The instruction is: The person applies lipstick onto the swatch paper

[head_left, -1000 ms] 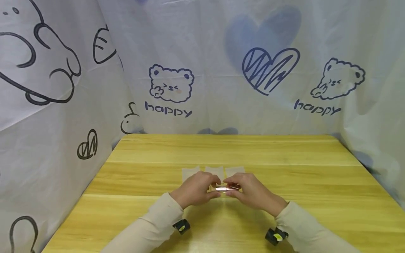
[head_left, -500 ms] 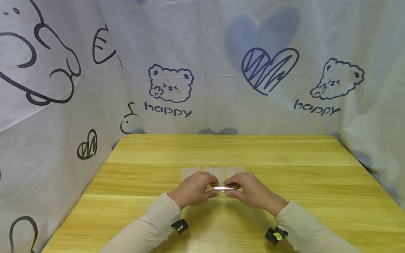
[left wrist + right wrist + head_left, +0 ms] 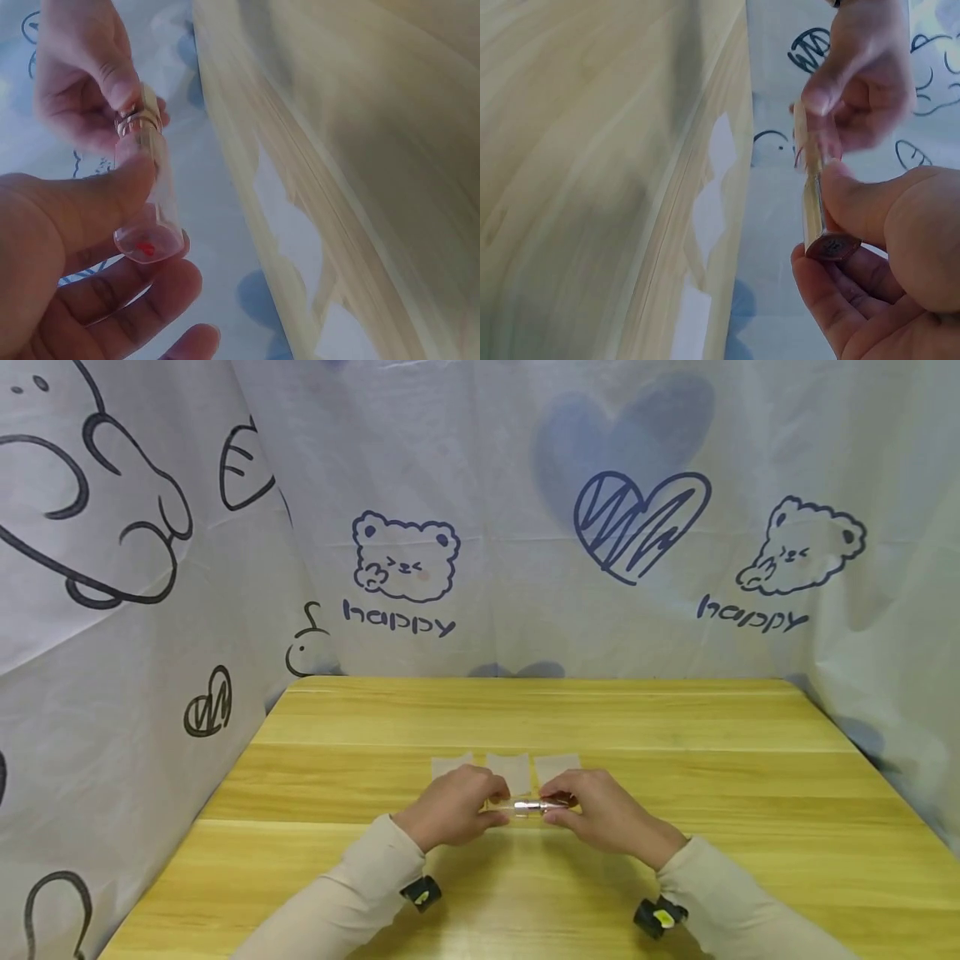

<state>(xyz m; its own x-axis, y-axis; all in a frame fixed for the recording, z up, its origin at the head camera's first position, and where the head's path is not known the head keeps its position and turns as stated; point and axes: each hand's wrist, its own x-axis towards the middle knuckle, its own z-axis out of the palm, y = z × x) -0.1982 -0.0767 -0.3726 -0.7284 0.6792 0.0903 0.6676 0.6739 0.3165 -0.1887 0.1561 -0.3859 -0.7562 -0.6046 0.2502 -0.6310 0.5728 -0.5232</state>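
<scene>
A lipstick (image 3: 527, 807) with a clear cap and a shiny rose-gold base is held level between both hands, above the near side of the papers. My left hand (image 3: 453, 806) pinches the clear cap (image 3: 166, 202) between thumb and fingers; a red mark shows at the cap's rounded end. From the other side my right hand (image 3: 606, 812) grips the metallic base (image 3: 814, 210), whose dark flat end faces the right wrist camera. A shiny collar (image 3: 139, 122) shows between the two hands, at the mouth of the cap.
Three pale square papers lie in a row just beyond the hands: a left one (image 3: 450, 766), a middle one (image 3: 508, 772) and a right one (image 3: 558, 765). The wooden table (image 3: 360, 714) ends at a white printed cloth (image 3: 517, 585) hung around it.
My left hand has moved slightly left with the clear cap, and more of the lipstick's middle shows between the hands. The right hand has shifted a little right with the base.
</scene>
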